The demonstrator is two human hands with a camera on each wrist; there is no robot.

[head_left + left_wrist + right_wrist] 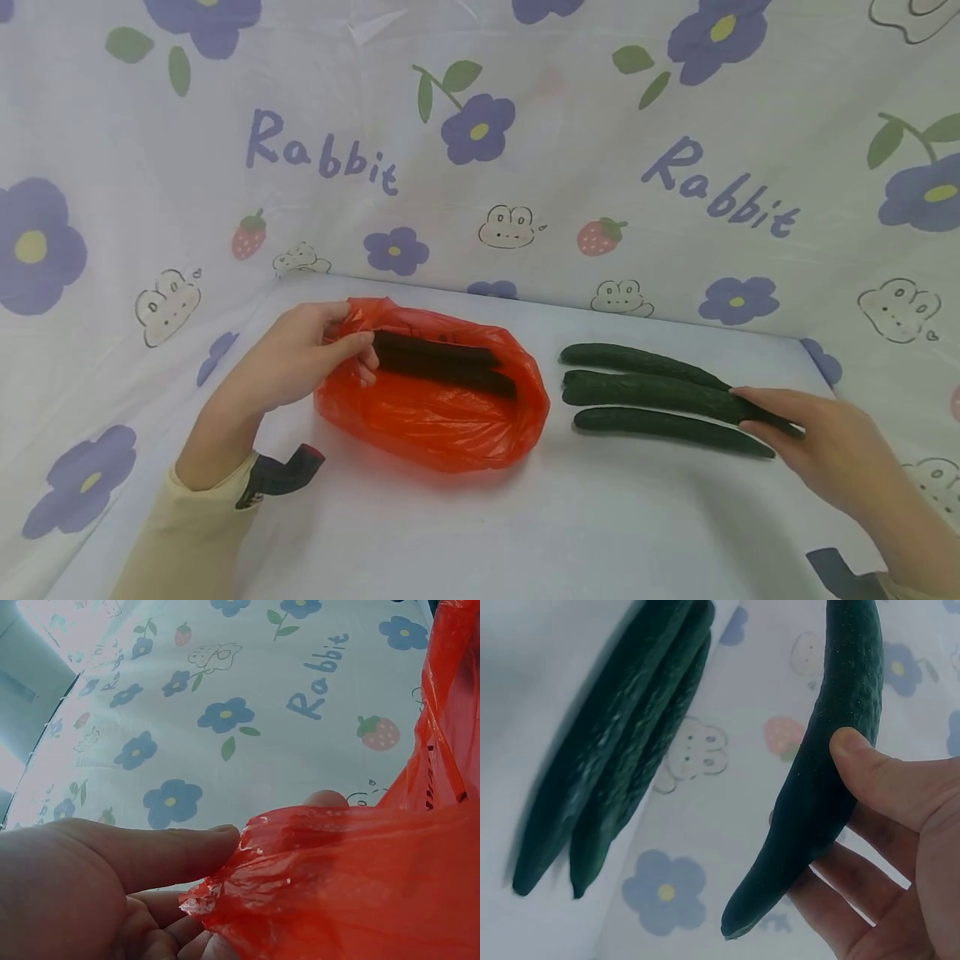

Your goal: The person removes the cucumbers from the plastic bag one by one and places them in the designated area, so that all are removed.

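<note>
My left hand (300,358) pinches the left rim of a red plastic bag (435,433) between thumb and fingers. The bag lies on its side, its mouth spread. Two long dark cucumbers (442,372) show inside. In the left wrist view, crumpled red plastic (322,877) lies between thumb and fingers. On the right, my right hand (840,450) grips one end of a dark green cucumber (652,394). The right wrist view shows this held cucumber (814,780) raised, thumb on one side, fingers behind. Other cucumbers (667,423) lie beside it on the white surface.
A white tabletop (510,533) lies under everything. Behind it hangs a pale curtain (555,167) printed with flowers, rabbits and strawberries. Dark camera mounts sit on both wrists, the left mount (288,473) close to the bag's lower left.
</note>
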